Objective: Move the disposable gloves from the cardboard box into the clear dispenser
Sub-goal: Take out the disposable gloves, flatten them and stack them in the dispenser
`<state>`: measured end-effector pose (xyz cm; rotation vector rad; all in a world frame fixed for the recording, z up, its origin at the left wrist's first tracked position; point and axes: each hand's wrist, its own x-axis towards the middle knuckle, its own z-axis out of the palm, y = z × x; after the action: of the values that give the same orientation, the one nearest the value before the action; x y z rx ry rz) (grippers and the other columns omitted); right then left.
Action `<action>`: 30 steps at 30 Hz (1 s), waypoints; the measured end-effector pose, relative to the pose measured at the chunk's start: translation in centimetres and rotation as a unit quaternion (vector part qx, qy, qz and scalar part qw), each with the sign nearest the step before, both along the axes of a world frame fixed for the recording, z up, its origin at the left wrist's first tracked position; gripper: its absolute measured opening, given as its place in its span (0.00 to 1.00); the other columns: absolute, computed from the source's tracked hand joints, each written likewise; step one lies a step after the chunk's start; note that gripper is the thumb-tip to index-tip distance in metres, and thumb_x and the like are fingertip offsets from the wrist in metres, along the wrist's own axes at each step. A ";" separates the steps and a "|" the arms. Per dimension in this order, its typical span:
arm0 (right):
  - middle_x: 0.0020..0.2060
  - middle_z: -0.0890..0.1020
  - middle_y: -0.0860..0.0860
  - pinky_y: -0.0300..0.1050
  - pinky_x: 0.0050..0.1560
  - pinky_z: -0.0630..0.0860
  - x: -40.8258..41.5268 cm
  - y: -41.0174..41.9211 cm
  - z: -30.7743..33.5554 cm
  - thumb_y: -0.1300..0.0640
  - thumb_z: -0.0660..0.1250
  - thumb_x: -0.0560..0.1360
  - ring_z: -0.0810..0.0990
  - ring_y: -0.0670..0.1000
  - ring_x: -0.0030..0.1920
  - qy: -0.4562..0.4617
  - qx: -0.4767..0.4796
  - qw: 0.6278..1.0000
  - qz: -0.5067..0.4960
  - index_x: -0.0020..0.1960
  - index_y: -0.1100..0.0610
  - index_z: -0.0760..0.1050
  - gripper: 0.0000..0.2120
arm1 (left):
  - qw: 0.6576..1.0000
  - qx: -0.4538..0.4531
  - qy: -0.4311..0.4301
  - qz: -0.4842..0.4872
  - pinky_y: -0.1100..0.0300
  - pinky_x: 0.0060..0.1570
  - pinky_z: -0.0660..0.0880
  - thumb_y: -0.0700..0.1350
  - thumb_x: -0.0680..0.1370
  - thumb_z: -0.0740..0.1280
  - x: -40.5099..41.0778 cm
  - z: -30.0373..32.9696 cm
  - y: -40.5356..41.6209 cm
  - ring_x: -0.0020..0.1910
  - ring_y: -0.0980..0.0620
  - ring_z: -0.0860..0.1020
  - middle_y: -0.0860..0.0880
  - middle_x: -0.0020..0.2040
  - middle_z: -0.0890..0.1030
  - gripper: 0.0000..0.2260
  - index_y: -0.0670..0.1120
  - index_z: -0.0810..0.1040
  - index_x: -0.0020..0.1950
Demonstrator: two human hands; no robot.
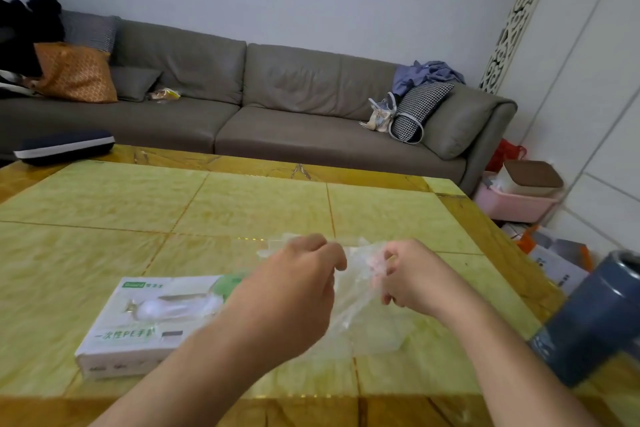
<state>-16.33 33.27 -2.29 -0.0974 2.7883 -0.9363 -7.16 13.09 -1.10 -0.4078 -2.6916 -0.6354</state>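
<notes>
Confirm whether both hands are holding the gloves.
Yes: the left hand and right hand both pinch the clear gloves above the table.

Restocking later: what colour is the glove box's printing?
Green on the white cardboard box, in the head view.

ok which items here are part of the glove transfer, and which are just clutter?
Job:
gloves, pinched by left hand and right hand
cardboard box
clear dispenser, hard to make out under the gloves

Lying about:
blue cylinder
dark case
sofa with cushions
pink bin
</notes>
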 end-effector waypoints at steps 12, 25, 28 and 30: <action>0.40 0.84 0.56 0.58 0.37 0.84 -0.3 0.5 -1.1 0.65 0.71 0.71 0.84 0.59 0.35 0.128 0.144 0.981 0.006 0.44 0.60 0.82 0.03 | 0.934 -0.149 -0.323 -0.027 0.54 0.66 0.74 0.54 0.82 0.68 -6.8 -3.5 2.5 0.66 0.51 0.77 0.54 0.65 0.80 0.22 0.58 0.71 0.76; 0.39 0.87 0.57 0.47 0.30 0.75 -0.9 1.3 -1.0 0.66 0.62 0.65 0.76 0.54 0.30 0.012 0.124 0.991 0.050 0.41 0.61 0.83 0.11 | 0.943 -0.109 -0.301 -0.090 0.57 0.64 0.76 0.47 0.80 0.71 -7.7 -5.0 2.4 0.60 0.59 0.76 0.62 0.63 0.78 0.21 0.60 0.75 0.72; 0.41 0.87 0.59 0.47 0.30 0.69 -0.8 1.3 -1.3 0.63 0.62 0.63 0.71 0.53 0.30 0.027 0.129 0.990 0.049 0.42 0.63 0.81 0.11 | 0.922 -0.108 -0.358 -0.096 0.60 0.58 0.78 0.46 0.81 0.67 -7.6 -4.9 2.4 0.56 0.59 0.78 0.64 0.62 0.77 0.24 0.62 0.70 0.76; 0.42 0.86 0.58 0.49 0.30 0.75 -0.5 1.1 -1.3 0.62 0.64 0.66 0.77 0.56 0.30 0.040 0.148 0.987 0.039 0.42 0.62 0.81 0.09 | 0.917 -0.135 -0.363 -0.098 0.63 0.47 0.78 0.44 0.82 0.62 -7.7 -4.7 2.7 0.49 0.59 0.78 0.63 0.59 0.77 0.24 0.62 0.69 0.77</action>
<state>-16.84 34.34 -3.58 -0.2009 2.9379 -0.5040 -14.82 15.74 -5.76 -0.6164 -3.5073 -0.5400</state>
